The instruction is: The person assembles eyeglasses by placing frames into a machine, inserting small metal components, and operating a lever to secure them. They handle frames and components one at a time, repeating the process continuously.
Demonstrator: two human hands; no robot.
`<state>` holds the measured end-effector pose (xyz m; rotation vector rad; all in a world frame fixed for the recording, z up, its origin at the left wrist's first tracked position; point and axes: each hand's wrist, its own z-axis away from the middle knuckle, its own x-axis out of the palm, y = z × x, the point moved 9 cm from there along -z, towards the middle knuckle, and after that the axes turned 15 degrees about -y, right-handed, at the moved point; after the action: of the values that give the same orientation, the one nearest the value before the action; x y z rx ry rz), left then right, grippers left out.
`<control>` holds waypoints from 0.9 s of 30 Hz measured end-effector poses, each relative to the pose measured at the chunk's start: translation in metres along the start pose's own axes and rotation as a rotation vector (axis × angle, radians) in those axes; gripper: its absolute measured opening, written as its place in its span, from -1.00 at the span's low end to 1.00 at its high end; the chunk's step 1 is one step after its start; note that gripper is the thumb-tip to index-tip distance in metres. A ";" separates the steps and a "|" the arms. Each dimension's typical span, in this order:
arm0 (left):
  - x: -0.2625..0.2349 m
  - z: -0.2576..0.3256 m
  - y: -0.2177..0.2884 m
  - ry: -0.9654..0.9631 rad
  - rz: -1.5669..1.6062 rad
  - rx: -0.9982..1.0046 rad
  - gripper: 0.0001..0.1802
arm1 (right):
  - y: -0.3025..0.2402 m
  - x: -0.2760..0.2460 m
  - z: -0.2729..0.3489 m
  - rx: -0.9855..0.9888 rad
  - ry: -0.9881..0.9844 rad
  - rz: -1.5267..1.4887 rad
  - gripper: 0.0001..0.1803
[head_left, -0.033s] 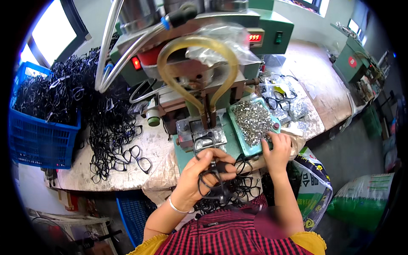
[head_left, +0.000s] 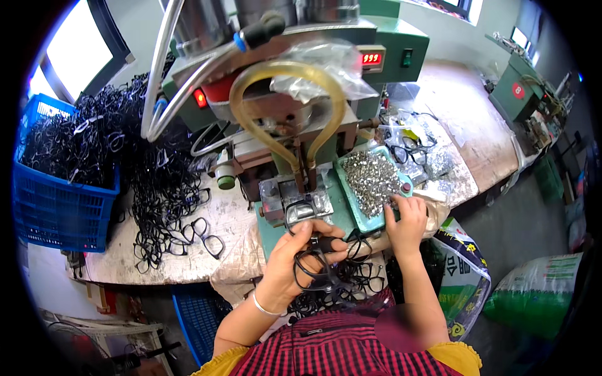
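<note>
My left hand (head_left: 282, 263) is closed around a black eyeglass frame (head_left: 313, 279) and a short black handle (head_left: 327, 244), which sticks out between the fingers. A second rim (head_left: 300, 212) shows beyond the fingertips, in front of the metal fixture (head_left: 318, 202) of a green bench machine. Over the near right edge of a turquoise tray (head_left: 366, 224) my right hand (head_left: 409, 227) is bent, its thumb and index fingertips close together at the heap of small shiny metal parts (head_left: 373, 180). Whatever those fingertips hold is too small to make out.
Black eyeglass frames spill from a blue crate (head_left: 63, 210) across the bench at left, and more (head_left: 360, 279) lie before me. A looped yellowish tube (head_left: 338, 109) hangs from the machine. Clear plastic bags and eyeglasses (head_left: 411, 150) lie right of the tray.
The view has shifted slightly. The eyeglass frame in my left hand has turned a little; my right hand stays at the tray with nearly the same pose.
</note>
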<state>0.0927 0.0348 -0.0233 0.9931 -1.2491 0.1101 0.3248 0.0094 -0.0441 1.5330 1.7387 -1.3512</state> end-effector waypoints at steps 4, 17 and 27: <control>0.005 0.000 -0.007 0.168 0.074 0.066 -0.65 | -0.007 0.008 -0.023 -0.055 0.014 -0.054 -0.85; 0.005 0.004 -0.009 0.167 0.072 0.030 -0.57 | -0.008 0.010 -0.047 -0.046 -0.021 -0.273 -0.91; -0.050 0.151 0.142 0.684 -1.346 0.470 -0.77 | 0.022 0.020 -0.016 0.144 -0.047 -0.705 -0.90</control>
<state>-0.1177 0.0395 0.0126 1.8196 0.2327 -0.3055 0.3439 0.0306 -0.0620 0.9552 2.3049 -1.8457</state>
